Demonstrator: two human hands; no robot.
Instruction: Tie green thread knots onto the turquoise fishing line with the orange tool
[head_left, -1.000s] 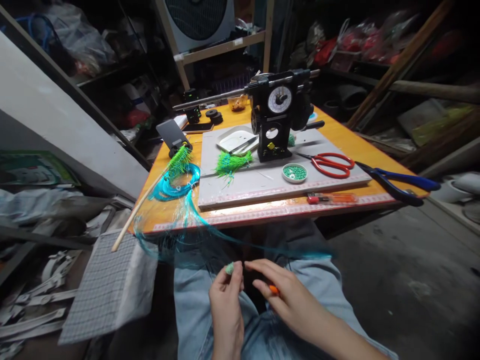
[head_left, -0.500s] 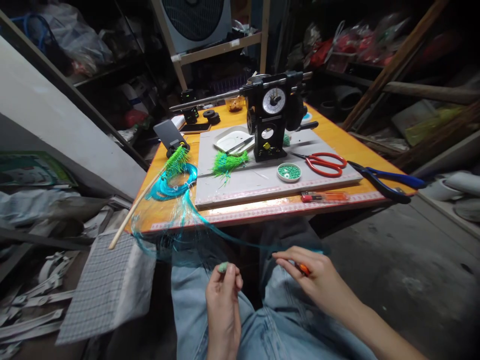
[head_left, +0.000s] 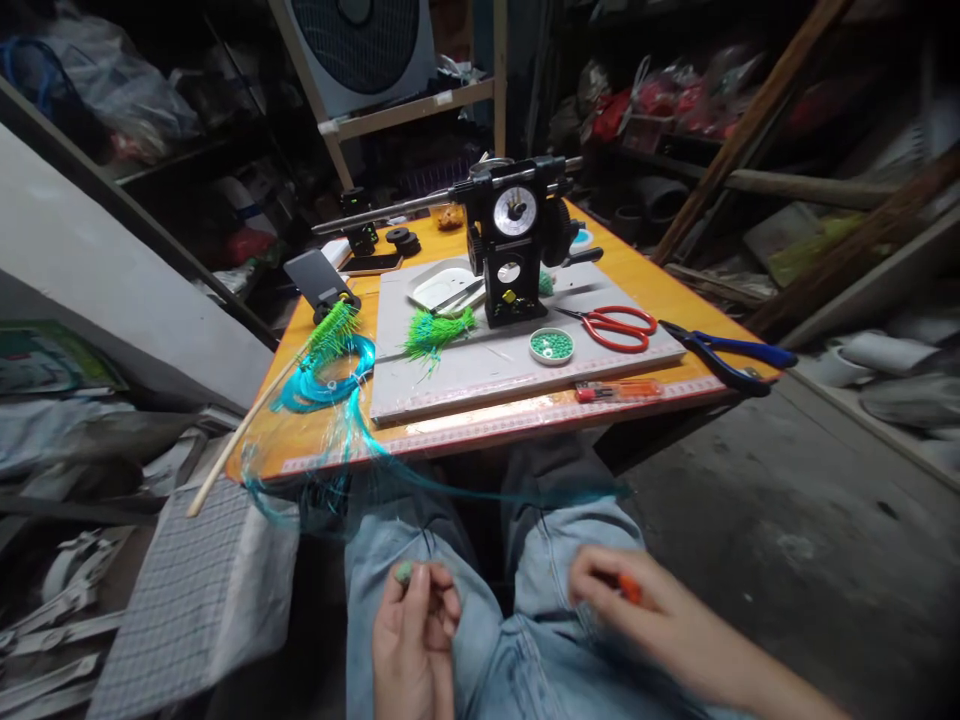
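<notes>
The yellow-orange tbl (head_left: 637, 278) sat just past my knees, w/ a grey board (head_left: 465, 385) on it & the black dial device (head_left: 517, 255) upright on that. My R hand (head_left: 649, 610) was over the R leg of my jeans (head_left: 480, 645), forearm in from lower R, back of hand up, fingers curled in, a bit blurred. My L hand (head_left: 416, 630) was over the L leg, pointing fwd, palm partly up, last fingers loosely bent; hands well apart, both off the tbl. White tray (head_left: 433, 291) on the board, L of the device, had a dark slim tool (head_left: 459, 293) lying across its edge. Clear tub (head_left: 448, 207) at the back held orange-brown bits, type unclear. Little white dish (head_left: 551, 363) near the board's front was full of green beads (head_left: 547, 342). Orange item (head_left: 630, 589) was gripped in my R fingers, mostly hidden, couldn't ID it. Small green piece (head_left: 404, 572) was pinched betw. L thumb & forefinger.
</notes>
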